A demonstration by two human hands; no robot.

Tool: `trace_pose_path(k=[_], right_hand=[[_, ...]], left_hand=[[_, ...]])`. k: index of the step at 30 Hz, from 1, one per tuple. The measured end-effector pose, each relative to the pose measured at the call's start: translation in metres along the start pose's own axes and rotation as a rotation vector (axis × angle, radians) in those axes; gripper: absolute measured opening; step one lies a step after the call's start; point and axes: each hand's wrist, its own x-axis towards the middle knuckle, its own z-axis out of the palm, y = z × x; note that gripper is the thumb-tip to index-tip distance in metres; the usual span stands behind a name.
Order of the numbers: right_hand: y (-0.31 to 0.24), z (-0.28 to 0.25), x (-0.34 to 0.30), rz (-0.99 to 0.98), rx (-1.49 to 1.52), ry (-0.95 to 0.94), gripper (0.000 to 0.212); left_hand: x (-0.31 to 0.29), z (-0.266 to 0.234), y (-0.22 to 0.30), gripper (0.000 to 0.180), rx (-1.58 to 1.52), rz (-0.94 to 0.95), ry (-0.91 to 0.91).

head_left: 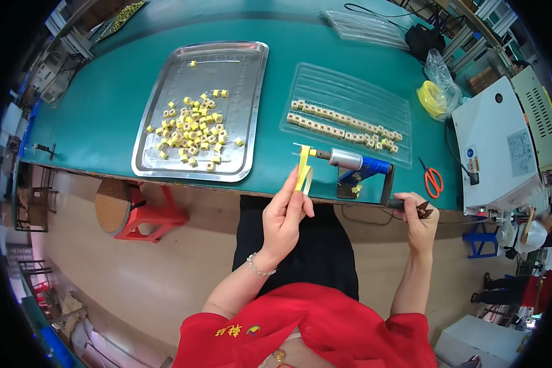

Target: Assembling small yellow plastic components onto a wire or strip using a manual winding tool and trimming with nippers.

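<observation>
My left hand (283, 222) is closed, pinching a strip of yellow tape (302, 167) between thumb and fingers. The strip runs up to a small yellow-wrapped part with thin wire leads (308, 150) at the spindle end of a blue and silver hand-cranked winder (349, 161). On the winder's right, my right hand (418, 222) is wrapped round the crank handle (397, 203). A dark pointed object (423, 210) shows at its fingers; its kind is unclear. Behind the winder, a clear plastic tray (349, 86) holds rows of small pale parts (343, 124).
To the left lies a metal tray (260, 92) with many loose yellow-wrapped parts (196, 126). Orange-handled scissors (433, 183) rest right of the winder, near a white machine box (494, 150). Yellow tape rolls (432, 98) sit in a plastic bag. A red stool (156, 214) stands below the table edge.
</observation>
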Motion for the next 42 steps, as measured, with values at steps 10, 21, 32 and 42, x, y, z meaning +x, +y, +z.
trace_pose_path(k=[10,21,32,42], right_hand=[[-0.018,-0.003,0.064,-0.248,0.133,0.263,0.012],[0.023,0.010,-0.006,-0.045,0.068,0.117,0.011],[-0.073,0.042,0.081,-0.408,-0.174,-0.327,0.021],[-0.082,0.100,0.123,-0.581,-0.317,-0.711,0.017]], left_hand=[[0.007,0.003,0.000,0.044,0.313,0.164,0.052],[-0.001,-0.003,-0.003,0.043,0.269,0.032,0.037],[0.052,-0.024,0.029,0.065,0.398,0.253,-0.006],[0.080,-0.026,0.019,0.055,0.357,0.352,-0.089]])
